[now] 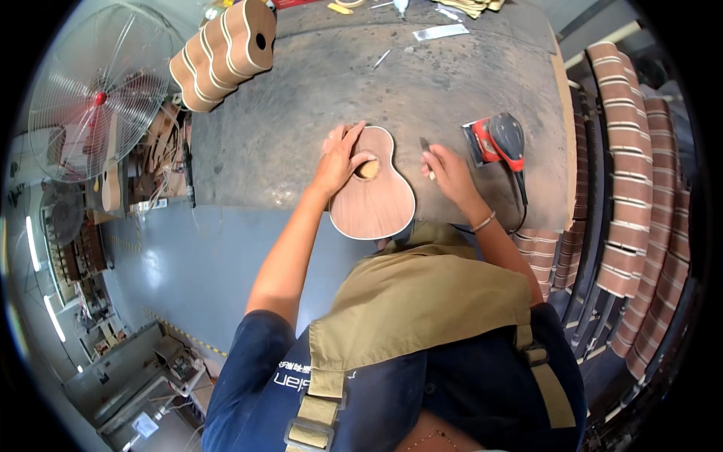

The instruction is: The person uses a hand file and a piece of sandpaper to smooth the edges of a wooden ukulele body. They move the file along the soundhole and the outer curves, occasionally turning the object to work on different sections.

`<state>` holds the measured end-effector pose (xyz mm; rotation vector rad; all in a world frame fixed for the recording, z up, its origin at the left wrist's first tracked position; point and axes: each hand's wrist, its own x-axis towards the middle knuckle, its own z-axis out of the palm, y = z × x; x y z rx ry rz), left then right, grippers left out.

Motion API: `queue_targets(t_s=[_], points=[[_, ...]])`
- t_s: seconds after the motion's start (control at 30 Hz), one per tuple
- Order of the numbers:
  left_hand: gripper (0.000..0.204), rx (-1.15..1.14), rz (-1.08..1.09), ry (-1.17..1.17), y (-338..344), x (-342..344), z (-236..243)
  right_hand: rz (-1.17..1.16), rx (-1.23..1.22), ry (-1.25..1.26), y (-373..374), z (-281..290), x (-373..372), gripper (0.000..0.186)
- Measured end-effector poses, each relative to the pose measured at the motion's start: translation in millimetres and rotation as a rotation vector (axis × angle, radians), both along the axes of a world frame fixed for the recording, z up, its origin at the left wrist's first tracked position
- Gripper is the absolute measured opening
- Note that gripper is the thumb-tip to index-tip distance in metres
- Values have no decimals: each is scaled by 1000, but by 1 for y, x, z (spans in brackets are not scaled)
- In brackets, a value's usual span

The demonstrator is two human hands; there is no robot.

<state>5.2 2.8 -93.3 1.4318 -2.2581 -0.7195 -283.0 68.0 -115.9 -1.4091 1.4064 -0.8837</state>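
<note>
An unfinished ukulele body point(373, 209), brown wood with pale edge binding and a round sound hole, lies at the table's near edge. Across its upper left side rests my left hand point(339, 160), gripping it with the thumb at the sound hole and the fingers toward the upper rim. To the right of the body, my right hand point(450, 170) is closed around a small slim tool with a dark flat tip point(424, 142). A bit of pale handle shows below the fingers. The tool is apart from the wood, and its exact kind is unclear.
A red and black power sander point(502, 140) with a cord sits right of my right hand. Stacked ukulele bodies point(224, 56) stand at the far left, beside a large fan point(100, 98). Racks of more bodies point(625, 166) line the right. A white pen-like stick point(382, 59) lies farther back.
</note>
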Motion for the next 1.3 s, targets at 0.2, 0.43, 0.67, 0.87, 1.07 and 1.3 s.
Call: queue_targets(t_s=[0.2,0.43,0.67,0.87,1.07,1.3], points=[[71,82,41,39,-3,-2,-3,206,-291,-92,-98,-36,24,25],[70,74,43,46,-5,-2,-5,434,-289,-89,-133,-36,47,19],[70,48,50,52,-1,-2,-7,162,-165,-53,-60,-36,42,22],[67,-22,15,47,-3,0,-15,168,-220,-203,-15,-28,50,20],[63,-29,34,34,0,2,-17,366,-53,18,26,0,12,22],[62,-48,24,49,-2,-4,-19,-363,-278,3,141,-16,84,22]])
